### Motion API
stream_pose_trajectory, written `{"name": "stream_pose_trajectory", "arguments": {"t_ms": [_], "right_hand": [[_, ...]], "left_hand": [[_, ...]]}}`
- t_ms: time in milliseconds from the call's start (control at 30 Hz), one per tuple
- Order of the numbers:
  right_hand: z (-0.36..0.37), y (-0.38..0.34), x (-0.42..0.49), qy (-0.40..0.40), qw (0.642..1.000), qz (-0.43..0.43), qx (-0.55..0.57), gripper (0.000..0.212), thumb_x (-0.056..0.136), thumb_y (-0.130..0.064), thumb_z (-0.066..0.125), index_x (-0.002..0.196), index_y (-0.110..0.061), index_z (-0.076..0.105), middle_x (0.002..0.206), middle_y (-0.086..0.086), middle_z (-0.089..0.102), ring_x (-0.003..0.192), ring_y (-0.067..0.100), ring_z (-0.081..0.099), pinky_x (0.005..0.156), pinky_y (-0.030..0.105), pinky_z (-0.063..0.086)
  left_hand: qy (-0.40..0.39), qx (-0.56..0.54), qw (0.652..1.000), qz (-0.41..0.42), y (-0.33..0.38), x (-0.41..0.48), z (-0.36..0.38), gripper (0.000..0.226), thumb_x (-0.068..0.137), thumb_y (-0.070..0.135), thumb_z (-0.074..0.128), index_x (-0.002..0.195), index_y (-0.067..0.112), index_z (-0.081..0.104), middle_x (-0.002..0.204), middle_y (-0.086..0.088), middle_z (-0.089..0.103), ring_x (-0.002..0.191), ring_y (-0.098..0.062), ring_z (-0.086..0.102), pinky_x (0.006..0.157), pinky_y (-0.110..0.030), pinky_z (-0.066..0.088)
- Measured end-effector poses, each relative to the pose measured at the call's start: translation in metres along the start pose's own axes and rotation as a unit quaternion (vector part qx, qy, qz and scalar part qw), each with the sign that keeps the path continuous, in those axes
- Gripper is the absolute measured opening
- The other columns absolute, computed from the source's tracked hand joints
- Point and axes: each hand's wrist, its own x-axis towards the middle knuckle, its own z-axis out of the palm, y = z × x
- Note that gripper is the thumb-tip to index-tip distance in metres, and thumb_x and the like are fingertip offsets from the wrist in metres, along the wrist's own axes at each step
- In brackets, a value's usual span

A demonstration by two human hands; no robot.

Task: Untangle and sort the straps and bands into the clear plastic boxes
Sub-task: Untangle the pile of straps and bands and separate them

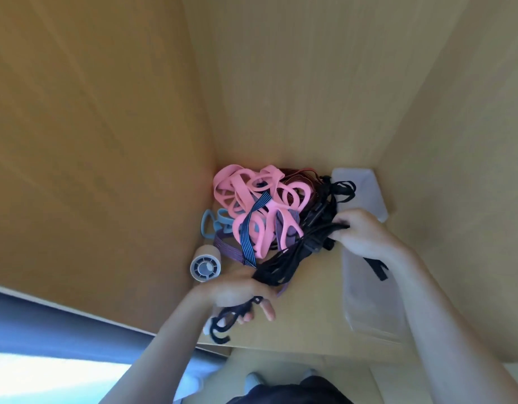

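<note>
Head view, nearest first: my left hand (237, 293) is on the near side of the tangle (269, 217), fingers curled round a loose black strap (222, 325) whose loops hang close to the front edge of the wooden surface (310, 310). If I loosen my grip, I think that strap could slide off the edge. To the right of the tangle, my right hand (365, 237) has thumb and fingers clamped on the black bundle (292, 255), which runs back into the heap. A hard pull could cinch the knots tighter or drag the pink bands (237, 185) along with it. The white roll (205, 265) at the tangle's near-left corner might get knocked and roll. Right of the tangle, under my wrist, the near clear box (371, 304) already holds one strap, and my forearm could shove it. Beyond the tangle's right side, the far clear box (365, 188) has black loops draped over it that may snag.
</note>
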Motion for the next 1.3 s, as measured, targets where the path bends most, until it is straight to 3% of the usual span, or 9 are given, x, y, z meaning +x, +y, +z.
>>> {"name": "stream_pose_trajectory", "arguments": {"t_ms": [133, 300, 400, 600, 733, 933, 1100, 1200, 1300], "right_hand": [[0.028, -0.009, -0.004, 0.007, 0.967, 0.081, 0.241, 0.007, 0.089, -0.006, 0.062, 0.087, 0.002, 0.062, 0.059, 0.003, 0.051, 0.048, 0.016, 0.046, 0.055, 0.030, 0.037], [0.084, -0.003, -0.017, -0.048, 0.888, 0.183, 0.419, 0.011, 0.091, -0.002, 0.064, 0.084, -0.009, 0.058, 0.053, 0.000, 0.045, 0.042, 0.014, 0.040, 0.045, 0.024, 0.036], [0.107, 0.011, -0.023, -0.019, 0.858, 0.235, 0.457, 0.013, 0.092, -0.001, 0.060, 0.083, -0.006, 0.053, 0.061, 0.004, 0.043, 0.045, 0.018, 0.044, 0.048, 0.026, 0.038], [0.126, 0.021, -0.037, 0.021, 0.828, 0.263, 0.495, 0.004, 0.095, -0.003, 0.058, 0.093, -0.002, 0.054, 0.066, 0.009, 0.046, 0.050, 0.021, 0.049, 0.048, 0.031, 0.045], [0.135, 0.025, -0.041, 0.030, 0.792, 0.303, 0.529, 0.009, 0.096, -0.010, 0.061, 0.097, -0.004, 0.055, 0.070, 0.008, 0.046, 0.056, 0.021, 0.050, 0.053, 0.033, 0.051], [0.150, 0.027, -0.047, 0.086, 0.748, 0.343, 0.561, 0.011, 0.096, -0.015, 0.059, 0.087, -0.009, 0.055, 0.062, 0.000, 0.056, 0.068, 0.021, 0.058, 0.087, 0.042, 0.051], [0.160, 0.008, -0.057, 0.111, 0.822, 0.299, 0.473, 0.016, 0.097, -0.031, 0.055, 0.101, -0.016, 0.057, 0.094, 0.002, 0.067, 0.091, 0.018, 0.064, 0.078, 0.033, 0.048], [0.163, 0.002, -0.068, 0.085, 0.916, 0.212, 0.330, 0.015, 0.103, -0.035, 0.045, 0.107, -0.021, 0.050, 0.109, -0.003, 0.054, 0.111, 0.022, 0.055, 0.096, 0.037, 0.044], [0.158, 0.013, -0.073, 0.041, 0.970, 0.181, 0.156, 0.049, 0.100, -0.051, 0.034, 0.120, -0.011, 0.052, 0.122, 0.004, 0.050, 0.120, 0.027, 0.046, 0.105, 0.038, 0.037]], "left_hand": [[0.079, -0.086, 0.993, -0.020, -0.014, 0.038, 0.024, 0.019, 0.094, 0.016, 0.060, 0.111, 0.010, 0.055, 0.104, -0.019, 0.074, 0.045, -0.023, 0.057, 0.041, -0.023, 0.040], [0.123, -0.132, 0.983, 0.019, -0.019, 0.049, 0.019, 0.028, 0.095, 0.010, 0.055, 0.123, 0.010, 0.058, 0.104, -0.012, 0.068, 0.073, -0.036, 0.075, 0.040, -0.023, 0.041], [0.190, -0.055, 0.978, 0.059, -0.021, 0.054, 0.014, 0.028, 0.093, 0.005, 0.052, 0.117, 0.016, 0.059, 0.113, -0.011, 0.065, 0.073, -0.027, 0.075, 0.040, -0.025, 0.044], [0.257, 0.077, 0.955, 0.124, -0.028, 0.075, 0.006, 0.042, 0.088, 0.008, 0.057, 0.116, 0.040, 0.058, 0.089, 0.013, 0.067, 0.064, 0.001, 0.059, 0.050, -0.019, 0.048], [0.265, 0.141, 0.941, 0.157, -0.032, 0.094, 0.004, 0.037, 0.085, 0.008, 0.065, 0.113, 0.028, 0.051, 0.111, 0.004, 0.058, 0.097, -0.015, 0.057, 0.077, -0.022, 0.042], [0.284, 0.197, 0.927, 0.143, -0.037, 0.089, 0.019, 0.043, 0.078, 0.010, 0.072, 0.118, 0.014, 0.057, 0.119, 0.000, 0.043, 0.105, -0.018, 0.053, 0.092, -0.023, 0.041], [0.204, 0.070, 0.959, 0.185, -0.031, 0.070, 0.047, 0.029, 0.086, 0.004, 0.067, 0.099, 0.029, 0.060, 0.092, 0.020, 0.065, 0.088, 0.002, 0.060, 0.074, -0.009, 0.044], [0.175, 0.031, 0.966, 0.187, -0.037, 0.071, 0.054, 0.038, 0.083, 0.023, 0.059, 0.120, 0.033, 0.058, 0.112, 0.009, 0.058, 0.105, -0.012, 0.058, 0.088, -0.022, 0.047], [0.157, 0.032, 0.970, 0.184, -0.042, 0.068, 0.057, 0.052, 0.085, 0.029, 0.053, 0.133, 0.049, 0.049, 0.124, 0.025, 0.053, 0.119, -0.015, 0.056, 0.098, -0.040, 0.050]]}}
